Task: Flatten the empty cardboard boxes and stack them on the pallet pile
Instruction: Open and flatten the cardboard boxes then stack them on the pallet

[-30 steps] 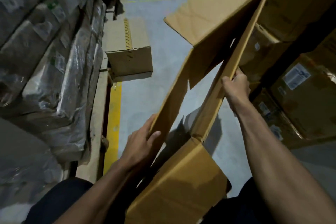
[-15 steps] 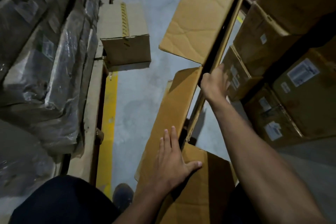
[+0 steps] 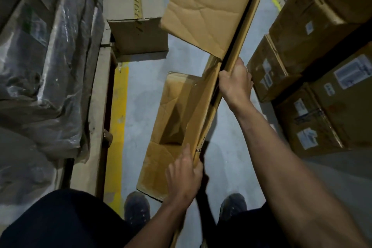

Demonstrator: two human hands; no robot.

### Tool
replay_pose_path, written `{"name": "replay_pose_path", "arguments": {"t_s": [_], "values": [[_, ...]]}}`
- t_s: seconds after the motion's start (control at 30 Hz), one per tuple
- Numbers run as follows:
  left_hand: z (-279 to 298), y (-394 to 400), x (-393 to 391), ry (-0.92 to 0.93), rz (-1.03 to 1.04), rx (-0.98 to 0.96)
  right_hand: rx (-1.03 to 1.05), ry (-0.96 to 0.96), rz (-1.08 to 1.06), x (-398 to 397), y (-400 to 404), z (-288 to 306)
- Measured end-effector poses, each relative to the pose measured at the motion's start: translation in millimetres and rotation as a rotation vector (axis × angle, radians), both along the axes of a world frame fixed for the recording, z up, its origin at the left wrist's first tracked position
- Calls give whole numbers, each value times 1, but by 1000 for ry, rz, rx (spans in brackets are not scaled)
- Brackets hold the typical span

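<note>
A: Where is the flattened cardboard box (image 3: 203, 106) relative to the hands?

B: Held between them, nearly collapsed, on edge above the concrete floor (image 3: 141, 94). Its long axis runs from near the person's waist up and away to the right. The right hand (image 3: 235, 82) is farther out, fingers wrapped round the folded edge about midway along. The left hand (image 3: 184, 171) is closer to the body, fingers curled over the same edge lower down, with the thumb on the near side.

A: Is it fully flat?

B: I'd judge not quite. A far flap (image 3: 205, 10) splays out left of the right hand, and a near flap (image 3: 169, 143) spreads left of the left hand (both creased).

A: And the pallet pile?

B: I cannot tell where it is. Beyond the left hand sits a closed taped carton (image 3: 138, 34), contents unseen. Right of the right hand are stacked labelled cartons (image 3: 322, 70), all shut. Left of the left hand, plastic-wrapped bundles (image 3: 40, 66) lie on a wooden rack edge (image 3: 96, 127).

A: Next move?

B: Probably pressing the flaps in, then carrying it lengthwise; the left hand is nearer to steer.
</note>
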State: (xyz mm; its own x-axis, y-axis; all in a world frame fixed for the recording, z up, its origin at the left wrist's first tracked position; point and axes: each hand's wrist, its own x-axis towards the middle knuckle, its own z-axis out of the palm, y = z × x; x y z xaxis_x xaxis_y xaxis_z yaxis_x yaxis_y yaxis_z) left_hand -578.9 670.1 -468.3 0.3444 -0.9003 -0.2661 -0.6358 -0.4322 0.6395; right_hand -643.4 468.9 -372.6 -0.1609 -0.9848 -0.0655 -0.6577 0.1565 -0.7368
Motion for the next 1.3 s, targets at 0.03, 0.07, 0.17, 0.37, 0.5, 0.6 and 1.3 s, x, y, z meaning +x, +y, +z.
{"name": "replay_pose_path", "arguments": {"t_s": [0.03, 0.07, 0.17, 0.37, 0.5, 0.6, 1.3], "values": [[4, -1, 3, -18, 24, -21, -10, 14, 6, 1, -2, -1], [7, -3, 6, -34, 47, -29, -14, 43, 18, 3, -4, -1], [20, -19, 17, -89, 101, -34, 11, 156, 34, 12, -12, 6], [49, -69, 50, -40, 117, -54, 126, 120, 20, 33, -48, 31], [98, -106, 64, 58, 151, -44, 260, -7, 139, 29, -40, 49], [146, -122, 66, 148, 210, -12, 358, -43, 160, 11, -11, 62], [501, -236, 50, 728, 754, -210, 855, -602, -543, -156, 63, 221]]}}
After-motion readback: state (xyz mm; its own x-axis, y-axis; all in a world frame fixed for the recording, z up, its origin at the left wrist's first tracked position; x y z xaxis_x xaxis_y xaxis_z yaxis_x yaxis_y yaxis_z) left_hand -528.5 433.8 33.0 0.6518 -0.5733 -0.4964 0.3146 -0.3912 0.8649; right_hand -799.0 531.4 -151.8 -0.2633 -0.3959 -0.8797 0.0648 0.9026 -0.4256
